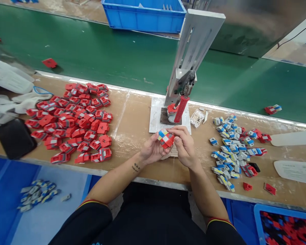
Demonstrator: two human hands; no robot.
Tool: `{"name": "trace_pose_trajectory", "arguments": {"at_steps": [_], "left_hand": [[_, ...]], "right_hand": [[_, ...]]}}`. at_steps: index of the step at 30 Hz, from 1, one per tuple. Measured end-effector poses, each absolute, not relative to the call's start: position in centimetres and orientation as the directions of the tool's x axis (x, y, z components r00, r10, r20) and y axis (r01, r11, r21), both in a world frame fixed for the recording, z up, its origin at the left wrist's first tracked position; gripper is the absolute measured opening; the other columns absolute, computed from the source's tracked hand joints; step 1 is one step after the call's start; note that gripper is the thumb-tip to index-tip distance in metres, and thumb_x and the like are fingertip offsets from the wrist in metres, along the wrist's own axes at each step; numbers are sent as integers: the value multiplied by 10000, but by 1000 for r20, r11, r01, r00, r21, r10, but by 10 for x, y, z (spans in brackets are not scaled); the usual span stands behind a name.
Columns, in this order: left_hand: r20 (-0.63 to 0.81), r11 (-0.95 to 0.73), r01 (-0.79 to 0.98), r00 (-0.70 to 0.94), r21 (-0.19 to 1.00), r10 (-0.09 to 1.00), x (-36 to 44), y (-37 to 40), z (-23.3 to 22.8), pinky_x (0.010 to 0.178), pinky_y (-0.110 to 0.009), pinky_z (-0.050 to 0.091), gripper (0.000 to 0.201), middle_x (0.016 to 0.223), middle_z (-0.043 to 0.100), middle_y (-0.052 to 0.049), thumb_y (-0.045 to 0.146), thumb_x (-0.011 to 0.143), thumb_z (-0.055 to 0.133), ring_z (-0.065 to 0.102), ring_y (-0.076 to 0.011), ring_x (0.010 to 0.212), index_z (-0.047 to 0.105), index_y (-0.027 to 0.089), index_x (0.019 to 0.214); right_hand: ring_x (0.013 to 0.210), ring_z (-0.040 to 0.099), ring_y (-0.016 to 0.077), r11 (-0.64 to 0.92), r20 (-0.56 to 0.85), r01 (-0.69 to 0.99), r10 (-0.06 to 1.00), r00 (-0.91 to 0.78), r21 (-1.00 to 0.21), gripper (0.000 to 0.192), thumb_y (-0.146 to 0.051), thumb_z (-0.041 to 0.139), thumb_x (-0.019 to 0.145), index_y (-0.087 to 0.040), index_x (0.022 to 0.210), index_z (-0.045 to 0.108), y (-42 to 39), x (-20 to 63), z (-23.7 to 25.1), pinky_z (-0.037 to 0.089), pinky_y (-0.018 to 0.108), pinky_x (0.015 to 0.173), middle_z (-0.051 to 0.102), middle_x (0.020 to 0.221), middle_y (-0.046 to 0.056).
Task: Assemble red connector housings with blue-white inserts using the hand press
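Red part [166,139] with a blue-yellow piece sits pinched between our left hand [153,149] and right hand [185,148], above the counter [132,119] middle, before the press [180,102]. We judge mid-assembly; next needs firm seating.

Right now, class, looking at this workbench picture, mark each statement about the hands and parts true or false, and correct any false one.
1. Both hands, left hand and right hand, hold one small red part together. True.
2. The pile of red parts lies to the person's right. False: it lies to the left.
3. The press has a red handle. True.
4. The blue crate sits on the wooden bench. False: it stands beyond the green belt.
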State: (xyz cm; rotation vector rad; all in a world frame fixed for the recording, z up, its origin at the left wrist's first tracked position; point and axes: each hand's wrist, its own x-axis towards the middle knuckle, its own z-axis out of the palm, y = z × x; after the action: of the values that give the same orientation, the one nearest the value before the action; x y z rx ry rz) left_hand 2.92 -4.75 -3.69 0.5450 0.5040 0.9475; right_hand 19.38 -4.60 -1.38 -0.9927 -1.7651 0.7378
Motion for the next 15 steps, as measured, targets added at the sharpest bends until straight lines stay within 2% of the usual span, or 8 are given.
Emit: {"name": "trace_pose_trajectory", "arguments": {"at_steps": [2, 5, 7, 10, 12, 15], "left_hand": [[-136, 430, -642, 455, 635, 880, 20, -43, -37, 441, -189, 465, 710, 768, 715, -14, 694, 712, 864, 625, -104, 522, 638, 195, 1164], [-66, 328, -588, 421, 739, 905, -4, -29, -33, 457, -200, 492, 838, 778, 723, 4, 548, 677, 941, 655, -121, 528, 575, 220, 1355], [-61, 357, -469, 536, 808, 842, -17, -14, -28, 447, -210, 482, 857, 755, 728, -10, 481, 713, 932, 659, -133, 518, 556, 213, 1434], [-104, 400, -275, 698, 874, 708, -19, 8, -19, 423, -235, 466, 875, 711, 723, -27, 478, 766, 890, 637, -142, 470, 537, 198, 1516], [-113, 394, -223, 733, 892, 671, -11, 21, -12, 415, -248, 463, 884, 726, 727, -37, 506, 755, 884, 620, -137, 447, 558, 202, 1517], [-78, 371, -210, 774, 905, 628, 3, 30, -4, 381, -231, 415, 867, 737, 730, -34, 542, 743, 880, 578, -110, 404, 588, 218, 1492]], "right_hand": [[1011, 672, 237, 494, 465, 342, 869, -169, -800, 345, -468, 473, 1086, -255, 1202, 718, -40, 207, -14, 575, 425, 875, 707, 1154, 99], [896, 641, 219, 436, 440, 447, 892, -100, -781, 277, -445, 563, 1042, -249, 1188, 695, -23, 234, -21, 555, 399, 784, 706, 1085, 79], [942, 639, 242, 390, 386, 516, 914, -121, -762, 327, -453, 670, 966, -243, 1216, 677, -6, 248, -29, 557, 426, 811, 713, 1136, 92], [1137, 623, 313, 380, 322, 549, 925, -204, -745, 552, -464, 790, 847, -230, 1322, 631, 24, 253, -41, 563, 509, 927, 679, 1333, 146], [1216, 601, 333, 391, 311, 527, 920, -237, -754, 627, -455, 802, 830, -237, 1381, 596, 43, 245, -46, 559, 534, 973, 645, 1417, 158], [1209, 621, 321, 413, 316, 473, 909, -273, -778, 650, -395, 803, 828, -242, 1415, 567, 68, 229, -48, 563, 534, 1001, 659, 1407, 152]]}}
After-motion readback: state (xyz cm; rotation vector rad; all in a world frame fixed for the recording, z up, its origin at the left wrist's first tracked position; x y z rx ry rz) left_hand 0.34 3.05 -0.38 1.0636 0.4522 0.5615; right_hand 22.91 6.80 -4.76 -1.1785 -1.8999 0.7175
